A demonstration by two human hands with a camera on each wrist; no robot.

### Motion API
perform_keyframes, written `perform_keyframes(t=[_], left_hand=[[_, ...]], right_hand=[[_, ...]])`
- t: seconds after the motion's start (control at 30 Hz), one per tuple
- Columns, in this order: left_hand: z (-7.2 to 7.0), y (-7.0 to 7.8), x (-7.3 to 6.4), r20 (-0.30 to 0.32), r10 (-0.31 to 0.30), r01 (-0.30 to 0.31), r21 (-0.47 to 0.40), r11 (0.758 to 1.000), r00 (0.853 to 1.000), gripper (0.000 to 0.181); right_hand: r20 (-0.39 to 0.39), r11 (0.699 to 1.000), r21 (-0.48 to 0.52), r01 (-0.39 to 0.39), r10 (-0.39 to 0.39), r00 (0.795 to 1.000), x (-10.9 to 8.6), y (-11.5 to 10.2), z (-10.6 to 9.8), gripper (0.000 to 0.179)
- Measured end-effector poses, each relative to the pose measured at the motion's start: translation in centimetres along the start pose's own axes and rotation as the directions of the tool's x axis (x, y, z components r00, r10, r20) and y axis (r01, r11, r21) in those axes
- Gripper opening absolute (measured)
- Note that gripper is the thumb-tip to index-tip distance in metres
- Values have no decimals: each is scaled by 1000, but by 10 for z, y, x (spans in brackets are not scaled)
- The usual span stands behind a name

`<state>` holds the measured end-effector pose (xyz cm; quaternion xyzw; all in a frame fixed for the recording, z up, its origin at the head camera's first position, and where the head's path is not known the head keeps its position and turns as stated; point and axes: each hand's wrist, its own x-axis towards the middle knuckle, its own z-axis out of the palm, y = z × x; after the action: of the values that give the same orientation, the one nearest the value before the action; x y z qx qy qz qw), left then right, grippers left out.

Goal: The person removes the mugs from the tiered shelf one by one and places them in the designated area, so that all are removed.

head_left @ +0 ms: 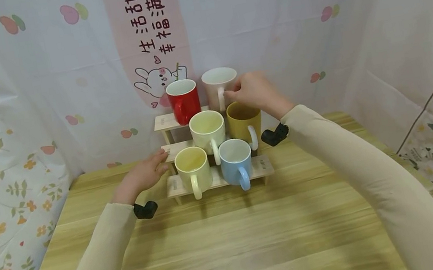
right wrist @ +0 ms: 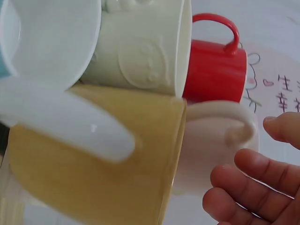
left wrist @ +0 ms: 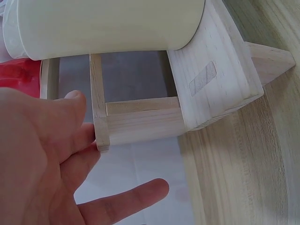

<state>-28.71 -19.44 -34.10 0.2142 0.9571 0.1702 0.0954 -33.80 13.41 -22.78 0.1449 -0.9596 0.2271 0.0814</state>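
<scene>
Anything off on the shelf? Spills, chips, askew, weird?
One mild oddity: the mustard mug has a white handle, unlike the red mug and blue mug, whose handles match their bodies. Otherwise no spill or damage shows, and nothing on the stepped stand is tipped.

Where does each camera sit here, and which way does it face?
Head: on the person's head, facing forward and down at the stepped wooden rack; left hand, right hand, left sleeve and right sleeve show.
Left wrist: on that wrist, facing the rack's left end; part of the left hand shows.
Right wrist: on that wrist, facing the mustard mug close up; part of the right hand shows.
Shared: the red mug appears in both wrist views.
</scene>
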Motion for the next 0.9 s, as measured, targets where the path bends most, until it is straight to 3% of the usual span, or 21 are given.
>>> perform_keyframes(t=[0.33,0.47,0.63,0.9], left_hand=[[2,-3,-2,-20,6,-6,-11,1000,1000,53],[3,-5,-2,-30,9,-9,-11,1000,1000,53],[4,-6,-2,-45,13,-14,-12,1000,999,53],[5,-8,-3,-63,28,-29,-16,999,998,53]], right_hand=[[-47,999,-1,-37,37,998,5,-17,14,40],[-49,994,91,-66,71,996,4,-21,22,34],[-37,960,259,-102,115,993,4,-23,32,28],[-110,963,254,-95,126,986,5,-27,43,27]])
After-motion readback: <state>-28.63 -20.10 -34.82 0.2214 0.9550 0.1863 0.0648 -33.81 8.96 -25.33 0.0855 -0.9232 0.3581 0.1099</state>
